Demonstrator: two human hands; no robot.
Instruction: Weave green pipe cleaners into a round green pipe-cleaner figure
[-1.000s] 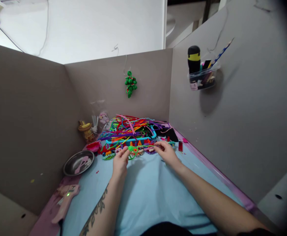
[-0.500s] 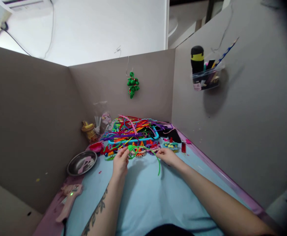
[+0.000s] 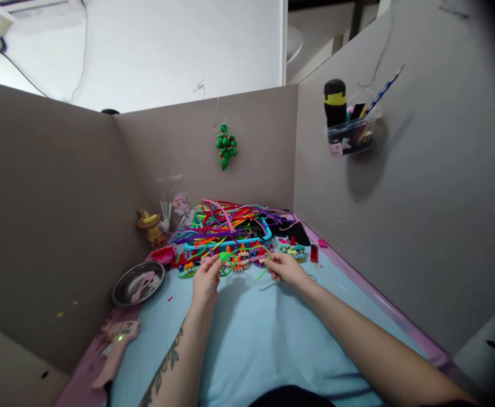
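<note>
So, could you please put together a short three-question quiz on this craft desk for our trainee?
1. True or false: both hands, left hand and right hand, pinch the green pipe cleaner.
2. What holds the heap of coloured pipe cleaners behind the hands? A) metal bowl B) blue tray C) clear cup
3. Fill in: the pink glue gun lies at the table's near ____ corner.

Key: 1 true; 2 B; 3 left.
</note>
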